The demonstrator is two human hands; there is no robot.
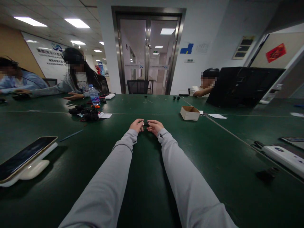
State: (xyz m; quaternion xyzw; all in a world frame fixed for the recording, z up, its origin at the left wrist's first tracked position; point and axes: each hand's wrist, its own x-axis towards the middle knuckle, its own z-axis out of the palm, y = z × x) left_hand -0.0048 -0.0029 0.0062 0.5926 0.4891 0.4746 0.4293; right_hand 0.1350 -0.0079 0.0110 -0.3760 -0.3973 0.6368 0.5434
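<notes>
Your grey sleeves (104, 177) run from the bottom edge to frame centre, over the dark green surface (144, 196). Lower left: phone (28, 155) propped on a white stand (35, 169). Lower right: dark piece (266, 175), too blurred to ID. White power strip (285, 158) near the right edge. Blue stick (71, 135) lies left of centre.

Your hands are at frame centre, small black part (146, 124) between them. Right hand (155, 127): grip pinching that part. Left hand (137, 126): fingertips at the part's left end, can't tell if that grip is pressed on it.

Beyond, right of centre: open cardboard box (190, 116). Left of centre: black pile (85, 112) beside white paper (105, 116), water bottle (94, 95) just behind. Upper right: black monitor (244, 87), a person (201, 90) partly hidden by it. Two people (82, 76) upper left. Glass doors (135, 47) top centre.
</notes>
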